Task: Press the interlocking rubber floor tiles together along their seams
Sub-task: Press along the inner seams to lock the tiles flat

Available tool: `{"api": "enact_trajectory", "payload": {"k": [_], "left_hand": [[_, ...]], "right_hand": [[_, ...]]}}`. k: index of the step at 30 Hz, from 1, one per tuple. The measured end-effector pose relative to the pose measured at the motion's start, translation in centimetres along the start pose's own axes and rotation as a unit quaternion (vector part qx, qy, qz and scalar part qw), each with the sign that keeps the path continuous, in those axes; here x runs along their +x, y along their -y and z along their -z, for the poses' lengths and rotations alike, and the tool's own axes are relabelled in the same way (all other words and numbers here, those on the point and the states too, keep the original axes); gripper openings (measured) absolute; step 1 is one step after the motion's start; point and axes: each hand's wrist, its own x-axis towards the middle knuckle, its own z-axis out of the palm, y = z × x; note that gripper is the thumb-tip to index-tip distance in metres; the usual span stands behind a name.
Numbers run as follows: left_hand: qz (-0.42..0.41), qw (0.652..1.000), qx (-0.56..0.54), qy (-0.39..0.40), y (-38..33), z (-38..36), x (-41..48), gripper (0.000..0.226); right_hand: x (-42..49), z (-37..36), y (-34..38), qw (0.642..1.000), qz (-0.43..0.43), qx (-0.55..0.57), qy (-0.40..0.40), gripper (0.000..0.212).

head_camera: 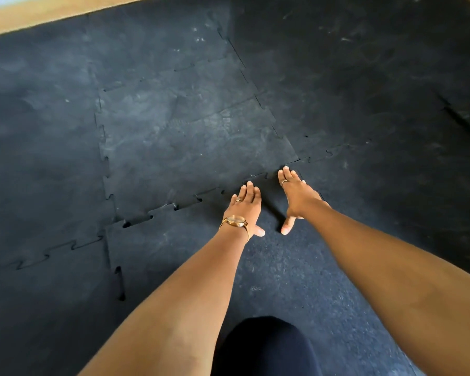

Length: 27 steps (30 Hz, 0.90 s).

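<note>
Head view: left hand (246,206) and right hand (296,195) are lying flat, fingers spread, palms down on near rubber tile (255,261), gripping nothing. Fingertips are touching the jigsaw seam (190,200) against the far tile (187,137). Seam is gaping at left. Watch (235,221) is sitting on left wrist.

Tan bare floor (52,12) in a strip far beyond the hands at upper left, daylight falling from that side, dimmer shade toward the right

No legible text or markings.
</note>
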Motion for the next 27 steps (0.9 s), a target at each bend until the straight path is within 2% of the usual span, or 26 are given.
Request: {"api": "enact_trajectory", "payload": {"k": [4,7,9,10,12,14,20,27], "left_hand": [[-0.033,0.996,-0.073,-0.034,1.3,-0.3,-1.0,0.111],[-0.041,0.996,-0.067,-0.042,1.9,-0.9,-3.5,0.121],[-0.007,0.998,-0.04,-0.053,3.3,-1.9,-5.7,0.137],[0.019,0.998,-0.032,-0.053,4.4,-2.3,-6.8,0.144],[0.048,0.997,-0.024,-0.047,6.3,-2.8,-8.5,0.151],[0.034,0.999,-0.004,-0.013,7.5,-2.6,-9.1,0.153],[0.04,0.999,0.003,0.005,7.9,-2.8,-7.8,0.159],[0.058,0.998,-0.015,0.021,7.6,-2.6,-7.1,0.164]], "right_hand": [[-1.5,0.5,0.8,0.999,-0.029,-0.029,-0.017,0.156],[-3.3,0.1,2.6,0.995,-0.051,-0.063,-0.051,0.14],[-4.3,-0.3,5.2,0.993,0.0,-0.098,-0.07,0.125],[-4.7,-0.6,6.7,0.992,0.038,-0.106,-0.053,0.123],[-5.1,-1.9,9.6,0.992,0.089,-0.092,-0.004,0.133],[-4.8,-3.0,11.8,0.994,0.084,-0.068,0.021,0.14],[-4.1,-4.3,13.0,0.989,0.068,-0.132,0.0,0.138],[-3.2,-3.7,13.8,0.989,0.056,-0.139,0.012,0.144]]}}
